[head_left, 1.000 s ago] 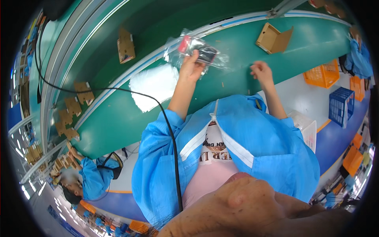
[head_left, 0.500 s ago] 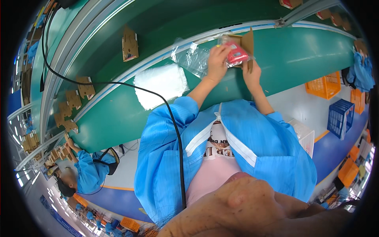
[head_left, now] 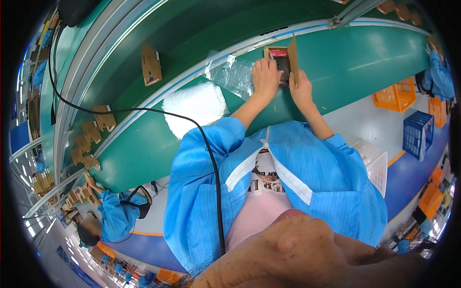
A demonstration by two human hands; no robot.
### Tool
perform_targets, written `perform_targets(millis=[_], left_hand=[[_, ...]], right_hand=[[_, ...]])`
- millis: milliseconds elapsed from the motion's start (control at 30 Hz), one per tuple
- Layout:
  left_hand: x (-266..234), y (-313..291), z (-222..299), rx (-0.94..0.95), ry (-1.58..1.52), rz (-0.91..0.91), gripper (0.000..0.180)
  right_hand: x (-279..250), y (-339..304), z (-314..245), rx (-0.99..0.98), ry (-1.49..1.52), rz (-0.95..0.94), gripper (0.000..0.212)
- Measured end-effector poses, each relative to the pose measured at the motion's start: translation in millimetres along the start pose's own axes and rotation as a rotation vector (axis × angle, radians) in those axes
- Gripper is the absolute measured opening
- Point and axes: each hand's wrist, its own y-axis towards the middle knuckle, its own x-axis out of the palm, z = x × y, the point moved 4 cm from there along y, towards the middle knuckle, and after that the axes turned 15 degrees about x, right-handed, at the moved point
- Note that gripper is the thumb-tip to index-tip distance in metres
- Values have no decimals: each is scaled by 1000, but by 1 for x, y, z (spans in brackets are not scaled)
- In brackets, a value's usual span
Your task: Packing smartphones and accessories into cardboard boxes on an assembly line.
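Note:
A small brown cardboard box [head_left: 293, 53] stands on the green work surface with its flap raised on the right. Inside it lies a red packet [head_left: 277, 53], with a dark area showing below its red top. My left hand [head_left: 266, 78] lies over the box's left side, fingers bent on the edge and thumb at the opening. At the near right corner my right hand [head_left: 301, 90] grips the box by the flap side. Left of my left hand, clear plastic bags [head_left: 229, 73] lie loose, partly overlapping a stack of white sheets or bags [head_left: 194, 108].
Another brown box [head_left: 151, 65] sits on the conveyor belt [head_left: 201, 29] beyond the rail, and several more are farther left. A black cable [head_left: 139, 109] hangs across the view. Orange [head_left: 394, 94] and blue crates [head_left: 418, 132] stand at right. A co-worker [head_left: 117, 211] is at left.
The red packet in its clear wrap has gone from my left hand down into the box. My left hand now rests over the box edge. The box on the belt has shifted slightly.

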Motion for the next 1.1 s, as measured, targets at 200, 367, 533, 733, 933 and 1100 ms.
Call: perform_targets(millis=[200, 367, 533, 733, 933, 1100], left_hand=[[18, -5, -10, 162, 18, 52, 44], [10, 3, -18, 121, -65, 128, 36], [-9, -8, -39, 11, -234, 221, 12], [7, -15, -40, -217, -449, -48, 19], [20, -5, -39, -159, -136, -39, 17], [5, 8, -44, -277, -485, 109, 10]], right_hand=[[0, 1, -4, -30, -16, -9, 24], [-1, 3, -1, -6, -5, -36, 23], [3, 5, 5, 31, 20, -56, 22], [0, -2, -2, 35, 85, -67, 22], [9, -6, -8, -70, -48, -21, 21], [12, -3, -8, -32, -91, -39, 23]])
